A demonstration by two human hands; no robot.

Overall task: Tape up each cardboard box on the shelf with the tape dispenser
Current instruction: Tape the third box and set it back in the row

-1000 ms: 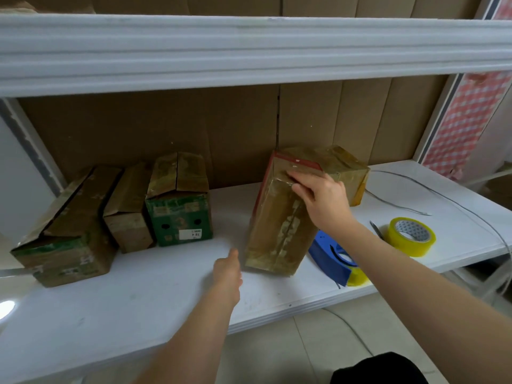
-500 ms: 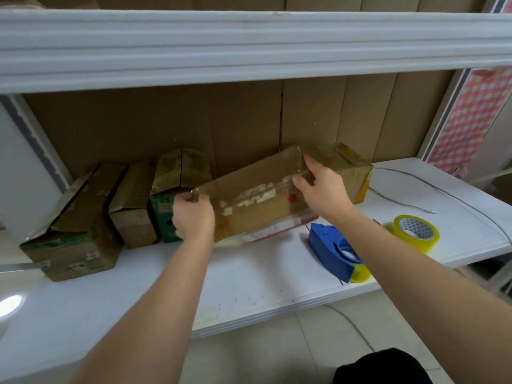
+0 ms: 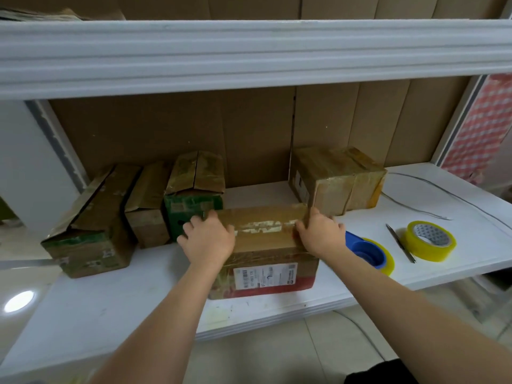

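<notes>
My left hand [image 3: 208,239] and right hand [image 3: 318,234] grip the ends of a taped cardboard box [image 3: 266,253], glossy w/ torn white strip, flat on the white shelf [image 3: 133,306]. Blue tape dispenser [image 3: 365,253] just beside it; brown panels behind.

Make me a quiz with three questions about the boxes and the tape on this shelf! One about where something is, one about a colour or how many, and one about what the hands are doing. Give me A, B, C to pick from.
1. Where is the blue tape dispenser?
A. Just right of the front box
B. On top of the green box
C. On the floor

2. How many cardboard boxes are on the shelf?
A. Two
B. Five
C. Nine

3. What are the left hand and right hand doing?
A. Cutting tape
B. Hanging idle
C. Holding the front box at both ends

Answers: 1 A, it lies beside the box's right end. 2 B, three at the left, one in front, one behind. 3 C, one hand rests on each end of its top.
</notes>
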